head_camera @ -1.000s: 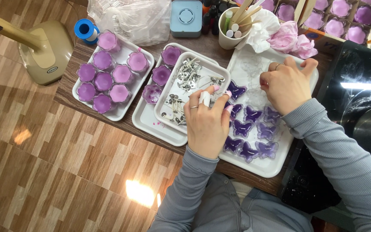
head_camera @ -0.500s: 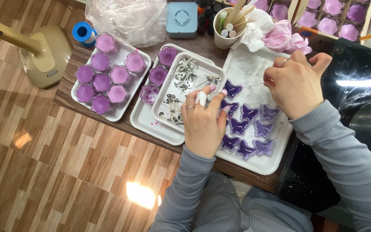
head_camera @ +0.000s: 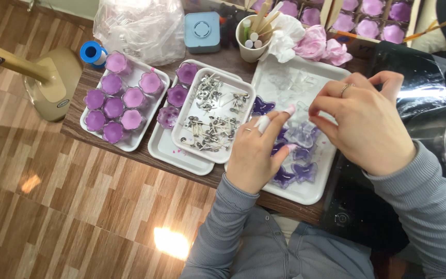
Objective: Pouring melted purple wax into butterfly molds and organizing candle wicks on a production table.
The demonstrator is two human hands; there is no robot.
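Observation:
My left hand [head_camera: 256,155], with a white bandage on the forefinger, reaches over a long white tray [head_camera: 305,195] and grips a pale butterfly-shaped cup [head_camera: 303,133] between thumb and fingers. My right hand [head_camera: 365,121], a ring on one finger, hovers just right of it. Its thumb and forefinger are pinched close at the cup's edge. Whether they hold anything is too small to tell. Dark purple butterfly candles [head_camera: 291,175] lie in the tray under my hands, and another [head_camera: 261,107] lies at its left side.
A small white tray of metal wick tabs [head_camera: 197,93] rests on a larger tray holding purple flower candles [head_camera: 177,95]. Further left is a tray of round purple candles [head_camera: 130,145]. Behind stand a paper cup of sticks [head_camera: 251,39], a blue box [head_camera: 202,31] and a plastic bag [head_camera: 140,26]. A black appliance [head_camera: 414,67] is at the right.
My right hand has come from the tray's far end toward my left hand. My left hand has lifted a pale butterfly cup off the tray. The camera is now closer.

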